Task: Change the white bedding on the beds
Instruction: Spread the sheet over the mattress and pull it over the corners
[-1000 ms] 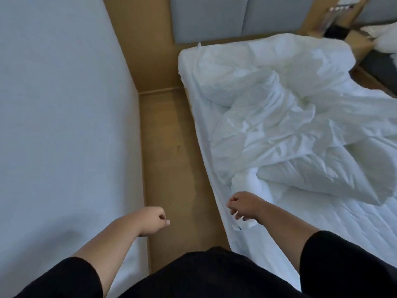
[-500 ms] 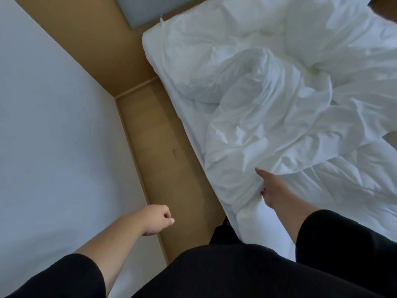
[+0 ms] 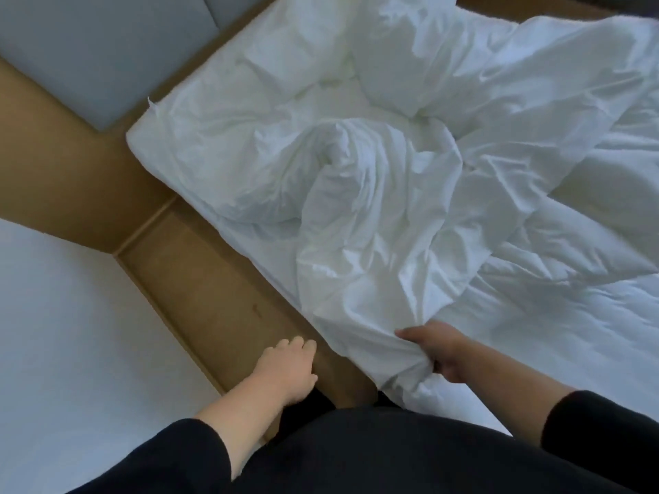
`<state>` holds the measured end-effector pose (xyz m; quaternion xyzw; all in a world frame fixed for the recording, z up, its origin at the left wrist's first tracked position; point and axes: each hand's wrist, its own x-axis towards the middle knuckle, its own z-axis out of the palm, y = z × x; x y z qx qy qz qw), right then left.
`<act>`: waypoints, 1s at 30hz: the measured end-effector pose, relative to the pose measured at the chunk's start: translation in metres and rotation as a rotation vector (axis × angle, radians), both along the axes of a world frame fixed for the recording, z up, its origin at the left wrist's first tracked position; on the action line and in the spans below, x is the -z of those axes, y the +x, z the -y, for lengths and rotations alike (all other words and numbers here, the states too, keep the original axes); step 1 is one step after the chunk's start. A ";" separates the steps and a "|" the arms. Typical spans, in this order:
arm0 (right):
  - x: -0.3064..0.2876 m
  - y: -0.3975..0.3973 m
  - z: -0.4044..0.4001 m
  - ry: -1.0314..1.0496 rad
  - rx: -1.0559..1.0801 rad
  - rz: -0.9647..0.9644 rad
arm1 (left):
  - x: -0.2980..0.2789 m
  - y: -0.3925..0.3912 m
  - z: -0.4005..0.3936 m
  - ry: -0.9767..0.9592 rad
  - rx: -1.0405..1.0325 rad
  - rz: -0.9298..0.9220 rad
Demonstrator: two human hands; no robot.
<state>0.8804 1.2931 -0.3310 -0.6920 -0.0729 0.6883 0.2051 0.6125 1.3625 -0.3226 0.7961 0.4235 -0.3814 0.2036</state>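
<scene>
A crumpled white duvet cover (image 3: 374,215) lies in a heap across the bed's mattress (image 3: 556,336), covering most of it. My right hand (image 3: 437,347) grips a bunched fold of that white fabric at the near edge of the bed, fingers curled into the cloth. My left hand (image 3: 285,369) hovers over the wooden floor beside the bed, fingers loosely curled, holding nothing and a short way from the hanging fabric.
A narrow strip of wooden floor (image 3: 214,294) runs between the bed and a white wall (image 3: 71,351) on the left. A grey padded headboard (image 3: 107,48) and wooden panel (image 3: 53,165) stand at the far end. My dark clothing fills the bottom.
My right hand went from reaching flat onto the cover to gripping a bunch of it near the bed edge. My left hand moved right, toward the bed. The view tilted further over the bed.
</scene>
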 end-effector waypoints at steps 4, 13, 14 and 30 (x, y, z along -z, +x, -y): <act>-0.063 0.026 -0.023 0.158 0.392 -0.110 | -0.003 0.032 -0.046 0.101 0.198 0.183; -0.188 0.002 -0.024 0.688 1.027 -0.284 | -0.023 0.122 -0.120 0.274 0.559 0.427; -0.193 -0.002 -0.023 0.727 1.036 -0.277 | -0.024 0.132 -0.127 0.306 0.553 0.451; -0.153 -0.015 0.065 0.980 1.378 -0.052 | -0.105 0.207 -0.153 -0.572 0.238 0.693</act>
